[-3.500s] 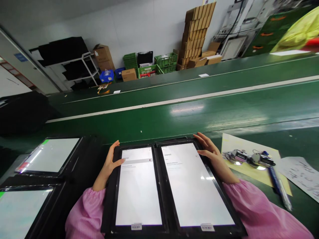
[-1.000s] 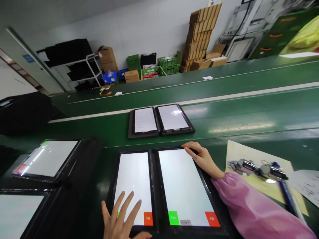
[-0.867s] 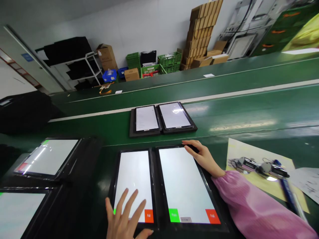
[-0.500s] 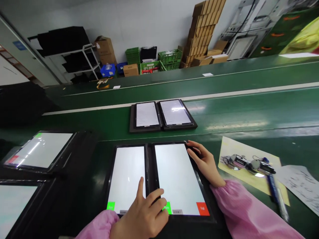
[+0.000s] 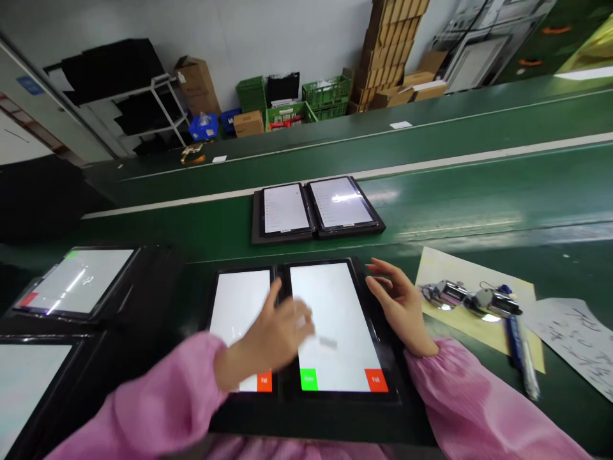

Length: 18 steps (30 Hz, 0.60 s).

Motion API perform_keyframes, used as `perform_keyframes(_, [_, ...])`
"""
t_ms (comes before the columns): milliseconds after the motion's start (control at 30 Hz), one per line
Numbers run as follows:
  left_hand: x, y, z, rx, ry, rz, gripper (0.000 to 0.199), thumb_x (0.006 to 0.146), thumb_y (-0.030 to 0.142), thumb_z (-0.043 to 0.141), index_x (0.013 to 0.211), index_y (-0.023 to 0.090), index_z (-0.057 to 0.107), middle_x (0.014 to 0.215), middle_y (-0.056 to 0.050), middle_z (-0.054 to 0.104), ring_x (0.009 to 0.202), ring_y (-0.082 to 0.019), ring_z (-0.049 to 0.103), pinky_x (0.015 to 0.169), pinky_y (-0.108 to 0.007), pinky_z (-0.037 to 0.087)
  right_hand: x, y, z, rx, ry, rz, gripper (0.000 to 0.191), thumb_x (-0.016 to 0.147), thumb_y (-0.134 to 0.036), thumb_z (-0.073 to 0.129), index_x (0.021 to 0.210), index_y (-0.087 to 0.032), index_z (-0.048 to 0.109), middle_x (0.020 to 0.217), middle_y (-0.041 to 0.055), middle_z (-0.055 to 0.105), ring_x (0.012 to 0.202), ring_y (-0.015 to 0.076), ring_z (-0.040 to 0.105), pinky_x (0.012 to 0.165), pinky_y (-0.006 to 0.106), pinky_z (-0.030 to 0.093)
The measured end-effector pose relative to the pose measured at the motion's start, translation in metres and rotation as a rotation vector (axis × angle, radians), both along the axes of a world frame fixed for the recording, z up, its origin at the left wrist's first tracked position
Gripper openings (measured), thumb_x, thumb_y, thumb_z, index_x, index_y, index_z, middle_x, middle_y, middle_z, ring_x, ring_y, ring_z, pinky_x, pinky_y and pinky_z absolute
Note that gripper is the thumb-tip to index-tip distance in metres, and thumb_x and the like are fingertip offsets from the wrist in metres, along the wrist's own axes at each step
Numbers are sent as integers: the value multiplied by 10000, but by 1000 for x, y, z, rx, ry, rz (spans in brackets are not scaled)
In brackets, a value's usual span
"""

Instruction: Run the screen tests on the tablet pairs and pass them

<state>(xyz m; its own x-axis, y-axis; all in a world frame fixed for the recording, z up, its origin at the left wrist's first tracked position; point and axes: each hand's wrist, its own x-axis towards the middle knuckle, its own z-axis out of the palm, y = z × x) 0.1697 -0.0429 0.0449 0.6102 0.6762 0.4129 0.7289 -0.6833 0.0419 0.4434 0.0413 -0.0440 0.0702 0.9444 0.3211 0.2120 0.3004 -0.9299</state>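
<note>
Two tablets with white screens lie side by side in a black holder. My left hand [image 5: 272,335] hovers over the inner edge of the left tablet [image 5: 242,297], blurred by motion, its fingers apart and holding nothing. The right tablet [image 5: 330,319] shows a green box at its lower left and a red box at its lower right. Beside that tablet's upper right edge is my right hand [image 5: 400,306], fingers curved and apart, with nothing in them. Pink sleeves cover both my arms.
Another tablet pair [image 5: 342,201] lies behind on the green bench. More lit tablets [image 5: 90,281] are at the left. Metal devices [image 5: 493,300] and a blue pen [image 5: 514,345] rest on yellow paper [image 5: 431,265] at the right, beside a handwritten sheet [image 5: 575,332].
My left hand has risen and moved up over the tablets. My right hand has come off the right tablet's edge. The view has shifted slightly, and a red box now shows on the left tablet.
</note>
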Motion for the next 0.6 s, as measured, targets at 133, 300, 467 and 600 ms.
perform_keyframes(133, [-20, 102, 31, -337, -60, 413, 185, 1025, 227, 551, 894, 173, 670, 1027, -145, 759, 1024, -299, 696, 1056, -589, 497, 25, -50, 13, -21, -81, -18, 337, 997, -473, 688, 1290, -305, 690, 1265, 62, 721, 1154, 233, 702, 1001, 410, 597])
perform_keyframes(300, [-35, 135, 17, -635, -131, 424, 171, 1056, 313, 524, 956, 212, 619, 897, -51, 769, 756, -209, 708, 685, -324, 513, 53, -143, 14, -90, -319, 99, 294, 970, -443, 741, 1224, -295, 756, 1199, 63, 734, 1034, 208, 741, 847, 295, 637])
perform_keyframes(467, [-24, 118, 10, -732, -171, 405, 154, 1046, 340, 530, 970, 225, 597, 958, -44, 772, 764, -194, 732, 665, -298, 484, 49, -189, 3, 26, -601, 104, 383, 1008, -416, 712, 1347, -240, 684, 1341, 113, 684, 1144, 243, 740, 905, 328, 664])
perform_keyframes(600, [-19, 121, 15, -735, -212, 466, 158, 1025, 364, 557, 956, 232, 609, 957, -37, 790, 732, -193, 743, 641, -294, 482, 42, -189, 0, 106, -634, 54, 316, 992, -323, 743, 1283, -206, 710, 1301, 129, 700, 1053, 227, 764, 814, 304, 681])
